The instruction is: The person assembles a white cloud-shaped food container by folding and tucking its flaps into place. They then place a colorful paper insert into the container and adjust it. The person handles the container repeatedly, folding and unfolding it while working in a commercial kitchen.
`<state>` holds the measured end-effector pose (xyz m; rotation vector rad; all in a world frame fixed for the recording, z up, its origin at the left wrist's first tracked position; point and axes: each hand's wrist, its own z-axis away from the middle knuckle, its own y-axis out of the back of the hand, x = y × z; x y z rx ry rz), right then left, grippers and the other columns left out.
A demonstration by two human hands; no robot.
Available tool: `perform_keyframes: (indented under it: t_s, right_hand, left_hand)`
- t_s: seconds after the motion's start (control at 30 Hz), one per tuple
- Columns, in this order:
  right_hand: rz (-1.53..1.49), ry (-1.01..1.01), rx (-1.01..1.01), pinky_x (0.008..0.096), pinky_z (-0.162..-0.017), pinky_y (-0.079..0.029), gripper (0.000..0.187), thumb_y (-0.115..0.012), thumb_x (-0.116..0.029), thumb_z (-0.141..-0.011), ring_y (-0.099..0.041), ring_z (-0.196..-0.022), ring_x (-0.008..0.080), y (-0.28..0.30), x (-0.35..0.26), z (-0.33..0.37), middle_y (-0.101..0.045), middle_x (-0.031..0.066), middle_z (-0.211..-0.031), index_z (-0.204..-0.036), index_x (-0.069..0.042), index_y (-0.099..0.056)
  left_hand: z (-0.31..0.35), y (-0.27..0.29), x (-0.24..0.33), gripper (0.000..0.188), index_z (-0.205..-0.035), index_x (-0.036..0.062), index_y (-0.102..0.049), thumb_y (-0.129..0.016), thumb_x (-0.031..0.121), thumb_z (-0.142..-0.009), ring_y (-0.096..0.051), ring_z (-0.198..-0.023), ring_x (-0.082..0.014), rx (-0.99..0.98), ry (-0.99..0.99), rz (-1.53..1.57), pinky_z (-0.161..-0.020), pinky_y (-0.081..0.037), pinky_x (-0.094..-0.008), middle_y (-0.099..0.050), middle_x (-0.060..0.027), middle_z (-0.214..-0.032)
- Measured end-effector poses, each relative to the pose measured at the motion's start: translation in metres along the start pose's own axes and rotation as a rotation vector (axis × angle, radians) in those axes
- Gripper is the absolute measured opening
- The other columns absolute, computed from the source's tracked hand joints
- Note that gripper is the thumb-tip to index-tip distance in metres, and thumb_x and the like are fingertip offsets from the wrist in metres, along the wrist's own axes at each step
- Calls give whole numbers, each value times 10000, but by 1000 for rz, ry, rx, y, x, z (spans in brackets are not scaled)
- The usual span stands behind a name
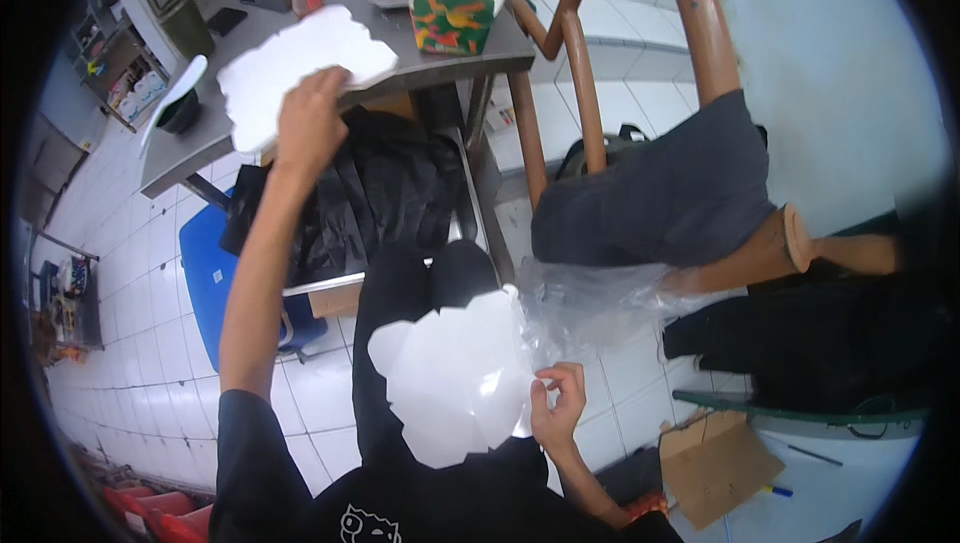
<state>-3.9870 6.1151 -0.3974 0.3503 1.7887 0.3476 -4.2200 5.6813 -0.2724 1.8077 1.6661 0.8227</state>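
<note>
Grip entries as I read them: left hand lies fingers-down on a white sheet on the bench; right hand pinches a second white sheet, below the bench, over my lap. Beside that sheet hangs a clear plastic bag, touching it. Risk, in my judgement: the bench sheet overhangs the edge and could slide off if the left hand drags it.

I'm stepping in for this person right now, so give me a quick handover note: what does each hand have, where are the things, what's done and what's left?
Left hand: stretched out to the metal table, palm on a white sheet lying at its near edge.
Right hand: close to the lap, pinching the edge of a second white sheet.
A clear plastic bag lies just beyond that sheet, next to it.
Done: one sheet is on the table.
Left: one sheet is in hand over the lap.
</note>
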Motion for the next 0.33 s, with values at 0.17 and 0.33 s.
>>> perform_keyframes:
  t_s: [0.17,0.33]
  right_hand:
    - [-303,-129,79,271,-783,-471,110,-629,72,-885,-550,-918,163,-25,8,18,-541,75,-1040,-964,-1,-608]
    - [30,-261,4,289,-835,-500,382,-649,19,-912,-572,-989,173,-47,-8,15,-558,82,-1155,-1276,8,-537]
  left_hand:
    - [32,24,-10,470,-1373,119,-597,-613,37,-911,-504,-1357,-365,97,-179,-125,-1145,-361,-509,-587,-131,-1423]
    - [151,84,52,394,-1341,84,-580,-608,75,-949,-556,-1300,-317,-277,279,185,-1080,-429,-442,-610,-155,-1363]
